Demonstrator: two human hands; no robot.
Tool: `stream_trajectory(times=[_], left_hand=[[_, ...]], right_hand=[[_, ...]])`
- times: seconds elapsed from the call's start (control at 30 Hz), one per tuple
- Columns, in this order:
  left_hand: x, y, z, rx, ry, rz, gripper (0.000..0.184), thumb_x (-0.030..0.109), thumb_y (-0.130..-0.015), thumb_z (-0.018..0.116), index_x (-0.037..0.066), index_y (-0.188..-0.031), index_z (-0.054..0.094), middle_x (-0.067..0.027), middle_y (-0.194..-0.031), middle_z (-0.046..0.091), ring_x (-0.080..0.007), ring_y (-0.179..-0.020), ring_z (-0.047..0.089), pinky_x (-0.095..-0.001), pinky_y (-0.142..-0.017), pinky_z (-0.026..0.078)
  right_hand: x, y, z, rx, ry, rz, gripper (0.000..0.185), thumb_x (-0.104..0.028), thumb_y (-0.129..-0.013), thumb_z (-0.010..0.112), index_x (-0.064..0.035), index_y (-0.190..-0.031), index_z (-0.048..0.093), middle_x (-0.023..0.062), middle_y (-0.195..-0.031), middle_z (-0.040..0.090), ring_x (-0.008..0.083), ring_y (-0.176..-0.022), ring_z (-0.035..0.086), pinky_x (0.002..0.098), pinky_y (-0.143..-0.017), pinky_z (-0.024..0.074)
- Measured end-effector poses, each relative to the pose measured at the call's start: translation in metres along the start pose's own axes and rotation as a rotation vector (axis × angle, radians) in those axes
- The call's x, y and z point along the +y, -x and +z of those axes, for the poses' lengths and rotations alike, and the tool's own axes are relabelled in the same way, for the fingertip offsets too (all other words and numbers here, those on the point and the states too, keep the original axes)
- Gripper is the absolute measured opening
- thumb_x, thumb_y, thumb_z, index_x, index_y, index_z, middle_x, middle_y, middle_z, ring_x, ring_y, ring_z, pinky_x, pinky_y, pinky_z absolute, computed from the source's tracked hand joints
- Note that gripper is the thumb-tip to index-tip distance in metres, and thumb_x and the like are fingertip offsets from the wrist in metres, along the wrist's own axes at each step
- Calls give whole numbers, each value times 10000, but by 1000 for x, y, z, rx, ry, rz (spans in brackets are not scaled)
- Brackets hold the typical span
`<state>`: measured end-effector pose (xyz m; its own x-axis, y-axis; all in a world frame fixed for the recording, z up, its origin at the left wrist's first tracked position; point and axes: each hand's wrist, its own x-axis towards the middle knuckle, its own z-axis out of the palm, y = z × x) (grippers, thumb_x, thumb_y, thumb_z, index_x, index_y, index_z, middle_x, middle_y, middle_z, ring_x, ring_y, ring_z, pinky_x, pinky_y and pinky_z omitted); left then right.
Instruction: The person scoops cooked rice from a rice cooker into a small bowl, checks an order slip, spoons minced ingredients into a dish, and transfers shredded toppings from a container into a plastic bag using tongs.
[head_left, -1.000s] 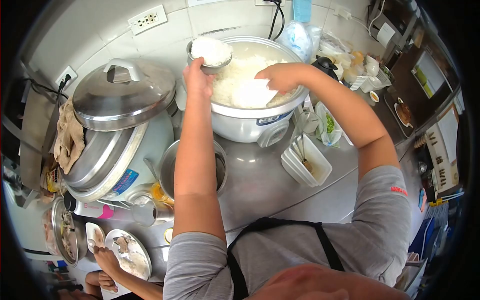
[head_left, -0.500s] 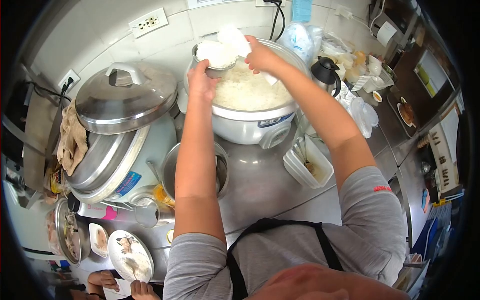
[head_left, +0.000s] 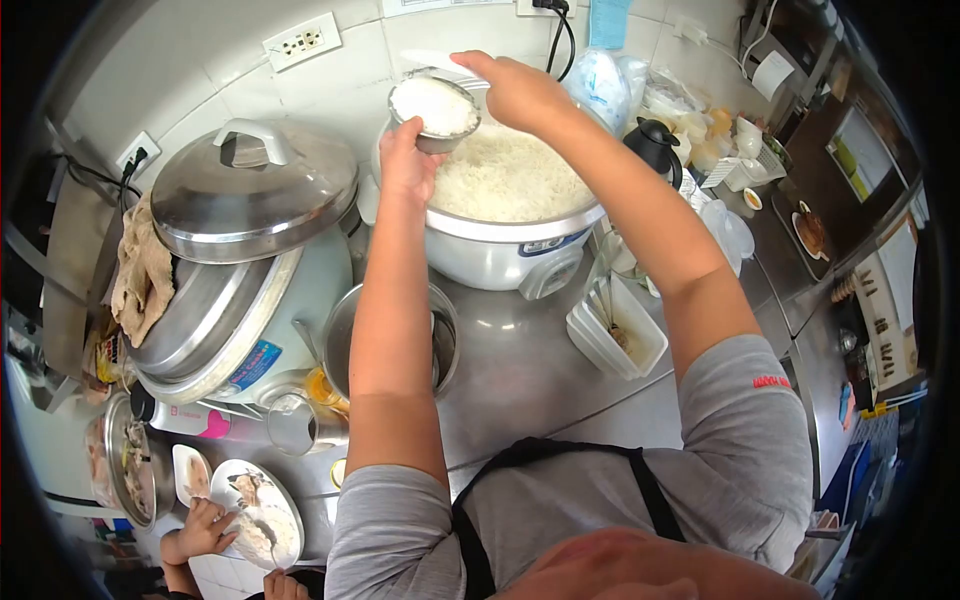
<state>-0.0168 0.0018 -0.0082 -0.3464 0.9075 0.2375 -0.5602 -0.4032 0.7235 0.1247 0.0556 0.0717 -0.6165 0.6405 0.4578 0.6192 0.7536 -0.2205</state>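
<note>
My left hand [head_left: 410,160] grips a small metal bowl [head_left: 436,140] filled with white rice [head_left: 432,105], over the left rim of a large rice cooker [head_left: 490,232]. Loose cooked rice [head_left: 510,175] lies in the open cooker. Just behind the bowl, my right hand [head_left: 515,90] is closed on a white paddle [head_left: 432,63], whose blade is at the bowl's far edge. The fingertips of my right hand are partly turned away from view.
A second cooker [head_left: 225,330] stands at left with a metal lid [head_left: 255,190] on it. A metal pot [head_left: 342,325] sits beneath my left forearm. White tubs [head_left: 620,330] and a black-topped jug [head_left: 652,145] stand at right. Another person's hand [head_left: 205,527] is near a plate [head_left: 290,510].
The paddle has come up out of the cooker's rice to the bowl, then moved left to its far edge. The bowl has shifted slightly right. The other person's hands have moved around the plate.
</note>
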Motion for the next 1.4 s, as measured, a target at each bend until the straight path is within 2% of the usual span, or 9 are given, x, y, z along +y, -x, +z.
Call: stream_trajectory(times=[0.43, 0.57, 0.77, 0.87, 1.0, 1.1, 1.27, 1.37, 1.4], left_hand=[[-1, 1, 1, -73, 23, -44, 458, 279, -845, 386, -12, -1186, 291, -165, -1178, 399, -302, -1052, 438, -436, -815, 412], [0, -1, 1, -67, 55, -57, 463, 308, -846, 361, 11, -1193, 287, -153, -1187, 396, -301, -1048, 443, -429, -801, 424], [0, 1, 2, -94, 18, -99, 428, 273, -839, 355, 4, -1171, 318, -154, -1193, 396, -287, -1056, 441, -437, -809, 420], [-3, 3, 1, -50, 96, -34, 410, 250, -841, 356, -6, -1160, 331, -155, -1188, 403, -290, -1061, 434, -441, -826, 404], [-3, 8, 5, -60, 22, 0, 405, 228, -844, 342, -12, -1170, 318, -155, -1195, 396, -299, -1082, 412, -449, -861, 370], [0, 23, 10, -34, 66, -10, 406, 204, -837, 359, -16, -1174, 306, -153, -1208, 376, -296, -1097, 396, -452, -872, 359], [6, 77, 13, -5, 171, -90, 409, 184, -829, 375, -21, -1174, 291, -151, -1202, 374, -286, -1100, 390, -451, -881, 356], [0, 94, 18, -7, 183, -101, 407, 194, -832, 361, -19, -1173, 296, -151, -1205, 370, -283, -1101, 390, -453, -886, 352], [-1, 95, 17, -7, 149, -104, 408, 207, -830, 364, -15, -1168, 308, -152, -1199, 379, -279, -1090, 402, -451, -884, 355]], right_hand=[[23, 21, 7, -27, 260, -207, 553, 40, -736, 359, -357, -1103, 472, 81, -824, 480, 230, -732, 523, 324, -618, 427], [36, 19, 10, 140, 94, -345, 558, 38, -735, 390, -377, -1100, 468, 75, -826, 466, 228, -716, 516, 318, -609, 425], [32, 32, 14, 64, 76, -135, 522, 11, -743, 404, -314, -1151, 440, 94, -891, 513, 231, -811, 527, 315, -652, 429], [41, 27, 10, 224, -569, 146, 497, -16, -765, 409, -232, -1211, 377, 52, -789, 520, 146, -605, 492, 271, -569, 422], [23, 46, 25, 46, -573, 273, 514, -40, -761, 425, -170, -1247, 319, 70, -788, 538, 126, -600, 495, 246, -595, 435], [-12, 71, 10, -1, -250, 144, 509, -10, -750, 361, -114, -1246, 314, 211, -1029, 510, 265, -959, 509, 340, -817, 382], [8, 99, -42, 64, -654, 165, 411, -172, -810, 413, -192, -1218, 364, 162, -901, 577, 296, -828, 549, 352, -743, 421], [14, 113, -40, -125, -259, -186, 378, -164, -819, 438, -170, -1196, 408, 101, -955, 574, 214, -748, 560, 297, -699, 425], [6, 115, -44, -244, -210, -80, 324, -207, -821, 441, -175, -1142, 472, 91, -941, 584, 230, -782, 562, 300, -713, 427]])
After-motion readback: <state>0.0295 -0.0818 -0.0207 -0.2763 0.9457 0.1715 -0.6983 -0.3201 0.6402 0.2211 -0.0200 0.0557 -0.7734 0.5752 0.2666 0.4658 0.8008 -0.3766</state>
